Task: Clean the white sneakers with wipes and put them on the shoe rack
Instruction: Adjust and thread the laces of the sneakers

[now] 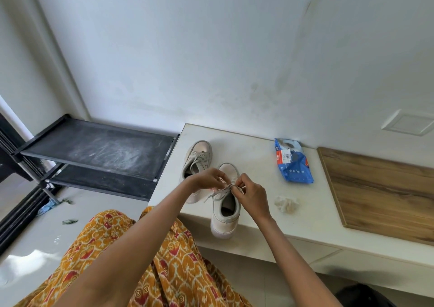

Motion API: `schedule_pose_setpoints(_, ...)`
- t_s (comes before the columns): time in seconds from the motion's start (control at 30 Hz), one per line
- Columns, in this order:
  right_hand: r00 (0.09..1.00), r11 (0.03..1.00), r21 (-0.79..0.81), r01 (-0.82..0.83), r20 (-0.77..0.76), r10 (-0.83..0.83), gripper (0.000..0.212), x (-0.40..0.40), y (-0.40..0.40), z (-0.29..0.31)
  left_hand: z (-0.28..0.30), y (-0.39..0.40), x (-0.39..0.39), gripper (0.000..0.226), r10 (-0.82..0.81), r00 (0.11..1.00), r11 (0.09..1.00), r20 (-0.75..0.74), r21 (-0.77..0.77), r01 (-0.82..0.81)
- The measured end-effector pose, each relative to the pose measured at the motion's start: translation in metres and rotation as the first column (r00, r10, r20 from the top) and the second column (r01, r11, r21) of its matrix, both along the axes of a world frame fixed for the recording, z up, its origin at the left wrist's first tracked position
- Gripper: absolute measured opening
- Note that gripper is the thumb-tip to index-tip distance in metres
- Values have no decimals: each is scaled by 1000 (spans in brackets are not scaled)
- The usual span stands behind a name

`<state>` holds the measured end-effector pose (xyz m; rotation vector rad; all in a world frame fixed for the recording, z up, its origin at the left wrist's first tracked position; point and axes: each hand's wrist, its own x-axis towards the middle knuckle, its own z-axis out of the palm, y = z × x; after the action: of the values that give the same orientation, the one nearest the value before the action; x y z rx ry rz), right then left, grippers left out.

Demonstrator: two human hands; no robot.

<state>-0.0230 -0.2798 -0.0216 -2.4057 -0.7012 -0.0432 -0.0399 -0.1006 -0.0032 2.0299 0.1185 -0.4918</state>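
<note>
On the white desk [258,142], left hand [206,178] and right hand [252,192] each pinch the laces [218,192] of the near sneaker [225,222], its heel overhanging the edge. The second sneaker [198,157] lies just beside it. The blue wipes pack [292,163] carries unreadable print; a crumpled wipe [286,203] lies near. The black shoe rack [98,147] stands left.

Two sneakers on the bench [258,212] at frame centre: near sneaker [226,209] overhanging the front edge, far sneaker [196,160] up-left. Wipes pack [292,161] right, crumpled wipe [286,203] below it. Shoe rack [98,149] left.
</note>
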Motion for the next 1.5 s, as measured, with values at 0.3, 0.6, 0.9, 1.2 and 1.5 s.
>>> schedule_pose_setpoints(0.3, 1000, 999, 34, -21, -7, 21, 18, 2, -3, -2, -8, -5, -7, 19, 44, 995, 995, 88, -89, -36)
schedule_pose_setpoints(0.6, 999, 997, 56, -44, -27, 45, 14, 4, -3, -4, -4, -12, -7, 3, 20, 997, 997, 69, -79, -15)
schedule_pose_setpoints(0.9, 999, 993, 109, -51, 5, 51, 17, 3, -3, -10, -17, -20, -10, 11, 530, 847, 782, -36, -365, -505)
schedule_pose_setpoints(1.2, 999, 991, 130, -31, -27, 34, 18, 3, -2, -9, -21, -12, -22, 45, 230, 966, 948, 119, -251, -195)
schedule_pose_setpoints(1.5, 997, 994, 103, -28, -75, 36, 19, 5, -1, -9, -26, -13, -19, 34, -52, 805, 849, 591, 450, -276)
